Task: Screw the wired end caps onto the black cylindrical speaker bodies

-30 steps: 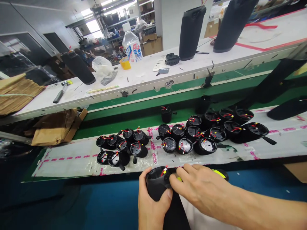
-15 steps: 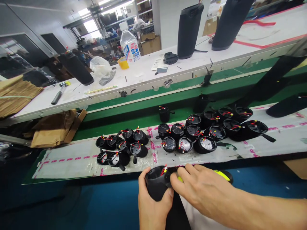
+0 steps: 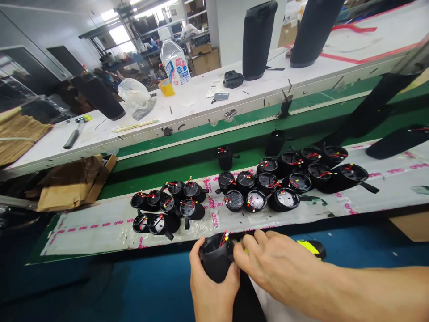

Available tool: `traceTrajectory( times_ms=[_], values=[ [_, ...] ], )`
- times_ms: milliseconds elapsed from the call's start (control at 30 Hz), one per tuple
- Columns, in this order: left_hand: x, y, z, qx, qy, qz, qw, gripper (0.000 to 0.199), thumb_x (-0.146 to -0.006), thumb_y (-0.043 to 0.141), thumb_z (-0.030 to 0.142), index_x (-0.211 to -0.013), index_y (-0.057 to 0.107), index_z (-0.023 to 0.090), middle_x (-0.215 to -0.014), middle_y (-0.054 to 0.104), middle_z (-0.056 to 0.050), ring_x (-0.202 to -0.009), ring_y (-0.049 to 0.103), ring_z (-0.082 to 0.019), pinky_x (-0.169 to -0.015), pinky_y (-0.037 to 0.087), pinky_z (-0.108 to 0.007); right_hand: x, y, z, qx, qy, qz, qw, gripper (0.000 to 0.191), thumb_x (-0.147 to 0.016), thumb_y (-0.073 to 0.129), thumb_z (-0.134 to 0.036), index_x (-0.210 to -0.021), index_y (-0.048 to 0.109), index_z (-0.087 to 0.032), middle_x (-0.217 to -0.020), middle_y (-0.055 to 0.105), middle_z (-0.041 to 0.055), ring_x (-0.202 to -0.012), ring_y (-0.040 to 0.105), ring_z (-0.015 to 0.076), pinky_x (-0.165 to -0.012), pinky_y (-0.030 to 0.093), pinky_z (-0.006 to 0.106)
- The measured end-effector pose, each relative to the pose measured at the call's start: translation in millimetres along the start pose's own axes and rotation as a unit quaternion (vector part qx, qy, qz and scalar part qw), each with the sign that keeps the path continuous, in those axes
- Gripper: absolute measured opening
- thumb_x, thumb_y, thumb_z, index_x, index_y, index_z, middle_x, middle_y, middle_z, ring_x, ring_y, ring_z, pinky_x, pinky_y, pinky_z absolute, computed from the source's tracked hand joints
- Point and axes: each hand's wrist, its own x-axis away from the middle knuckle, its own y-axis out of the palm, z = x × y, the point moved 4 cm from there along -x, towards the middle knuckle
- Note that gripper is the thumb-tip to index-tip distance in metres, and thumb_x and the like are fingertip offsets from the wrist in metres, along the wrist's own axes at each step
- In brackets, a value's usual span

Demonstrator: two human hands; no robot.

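My left hand (image 3: 216, 288) is wrapped round the upper end of a black cylindrical speaker housing (image 3: 217, 264), thumb on the near side. The housing's open top faces up, and red and black wires with small connectors (image 3: 225, 238) stick out of it. Closed on a tool with a yellow and black handle (image 3: 310, 247), my right hand (image 3: 268, 257) is pressed at the right side of the rim. The tool's working end is hidden behind my fingers and the rim. A dark strap or edge lies by my right fingertips.
Several black housings (image 3: 234, 200) with wires stand in two groups on the plastic-covered lower bench (image 3: 90, 230). The white upper shelf (image 3: 194, 109) holds tall black speakers (image 3: 256, 42), a plastic bottle (image 3: 176, 62), yellow tape (image 3: 166, 87) and a hammer (image 3: 74, 134). Cardboard (image 3: 63, 194) lies left.
The view has shifted slightly, so the bench and shelf sit a little further left. Both hands keep their holds on the housing and the tool, with almost no movement between them.
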Motion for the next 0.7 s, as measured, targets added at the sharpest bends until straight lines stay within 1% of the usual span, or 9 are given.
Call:
traceTrajectory(
  times_ms=[167, 333, 467, 567, 700],
  values=[
    [1, -0.5, 2, 0.003, -0.009, -0.008, 1.0, 0.077, -0.065, 0.077, 0.05, -0.131, 0.057, 0.017, -0.118, 0.074, -0.02, -0.115, 0.071, -0.048, -0.099, 0.053, -0.063, -5, -8, 1, -0.003, -0.02, 0.004, 1.0, 0.033, -0.079, 0.065, -0.018, -0.111, 0.06, -0.022, -0.083, 0.057, 0.004, -0.064, 0.05, 0.0239, -0.051, 0.027, 0.041],
    [2, -0.9, -4, -0.012, -0.01, 0.001, 1.0, 0.076, -0.066, 0.078, 0.052, -0.131, 0.057, 0.02, -0.117, 0.075, -0.017, -0.115, 0.072, -0.046, -0.099, 0.054, -0.06, -10, -18, 4, 0.021, -0.052, -0.006, 0.998, 0.03, -0.078, 0.065, -0.015, -0.107, 0.062, -0.021, -0.082, 0.059, 0.003, -0.06, 0.051, 0.0221, -0.048, 0.025, 0.041],
    [1, -0.3, -10, -0.01, -0.009, 0.007, 1.0, 0.075, -0.064, 0.08, 0.05, -0.131, 0.058, 0.022, -0.118, 0.075, -0.016, -0.116, 0.072, -0.045, -0.099, 0.055, -0.06, -14, -23, 6, 0.012, -0.083, -0.016, 0.996, 0.027, -0.077, 0.066, -0.014, -0.104, 0.064, -0.021, -0.082, 0.062, 0.0031, -0.056, 0.053, 0.0215, -0.045, 0.023, 0.042],
    [1, 0.2, -10, -0.016, -0.006, 0.008, 1.0, 0.073, -0.066, 0.078, 0.05, -0.131, 0.058, 0.022, -0.119, 0.075, -0.017, -0.116, 0.072, -0.046, -0.1, 0.055, -0.062, -17, -24, 5, 0.012, -0.097, -0.031, 0.995, 0.026, -0.078, 0.065, -0.011, -0.101, 0.065, -0.021, -0.081, 0.064, 0.0032, -0.056, 0.054, 0.0216, -0.043, 0.022, 0.042],
    [0, 0.0, -9, -0.027, -0.013, -0.002, 1.0, 0.075, -0.068, 0.076, 0.05, -0.133, 0.057, 0.019, -0.118, 0.074, -0.018, -0.116, 0.072, -0.047, -0.1, 0.054, -0.063, -24, -18, 0, 0.01, -0.096, -0.065, 0.993, 0.027, -0.076, 0.066, -0.009, -0.1, 0.065, -0.021, -0.08, 0.066, 0.003, -0.052, 0.053, 0.0203, -0.043, 0.024, 0.042]
  ],
)
